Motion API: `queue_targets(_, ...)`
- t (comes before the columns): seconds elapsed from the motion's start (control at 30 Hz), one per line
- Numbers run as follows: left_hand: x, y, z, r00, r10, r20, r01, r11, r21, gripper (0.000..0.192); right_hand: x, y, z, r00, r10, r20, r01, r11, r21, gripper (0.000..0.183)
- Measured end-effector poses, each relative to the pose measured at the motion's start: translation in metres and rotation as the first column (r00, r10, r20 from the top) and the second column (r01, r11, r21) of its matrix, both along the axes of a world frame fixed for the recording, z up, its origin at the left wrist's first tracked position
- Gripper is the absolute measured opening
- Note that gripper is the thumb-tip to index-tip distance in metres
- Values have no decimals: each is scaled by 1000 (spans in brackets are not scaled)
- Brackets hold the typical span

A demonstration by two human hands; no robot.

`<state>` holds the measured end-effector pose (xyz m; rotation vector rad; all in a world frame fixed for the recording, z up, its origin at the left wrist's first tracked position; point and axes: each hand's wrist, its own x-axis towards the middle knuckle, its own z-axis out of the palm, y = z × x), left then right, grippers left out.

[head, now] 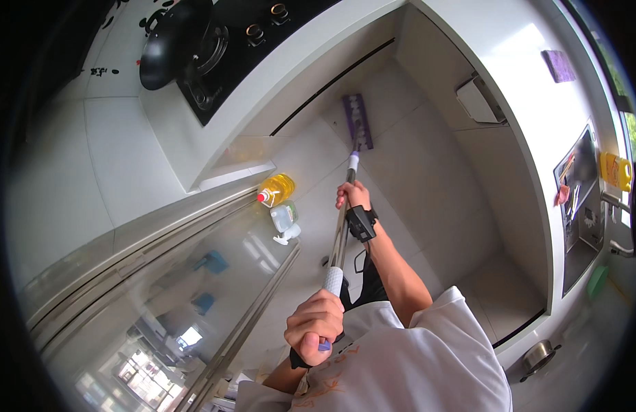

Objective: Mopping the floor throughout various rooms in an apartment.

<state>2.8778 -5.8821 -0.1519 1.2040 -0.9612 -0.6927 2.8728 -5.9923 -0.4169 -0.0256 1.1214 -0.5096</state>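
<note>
A flat mop with a purple head (357,121) rests on the tiled floor, near the base of the cabinets below the hob. Its metal pole (340,239) runs back towards my body. My left hand (315,327) is closed around the pale textured grip (333,280) at the top end, close to my shirt. Farther down, my right hand (354,195) grips the pole, with a black device strapped at the wrist. The floor end of the pole has a white and purple collar (353,160).
A yellow oil bottle (276,190) and a clear spray bottle (285,216) stand on the floor beside the glass sliding door (194,273). Counters curve around, bearing a black wok (173,46) on the hob and a sink (580,206). A white bin (480,99) hangs on the right-hand cabinet.
</note>
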Motion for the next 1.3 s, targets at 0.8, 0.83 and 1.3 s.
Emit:
queue_targets(0.8, 35, -23, -75, 950, 293, -109, -278, 951, 135, 33, 27, -74, -59, 757, 429, -493, -575, 795, -191, 32)
queue_targets(0.83, 36, -18, -62, 946, 308, -105, -293, 946, 136, 34, 34, -62, -54, 753, 447, -482, -587, 788, -185, 33)
queue_targets(1.3, 39, 101, 1, 982, 181, 61, -190, 958, 213, 32, 56, 93, -16, 822, 483, -301, -533, 839, -111, 12)
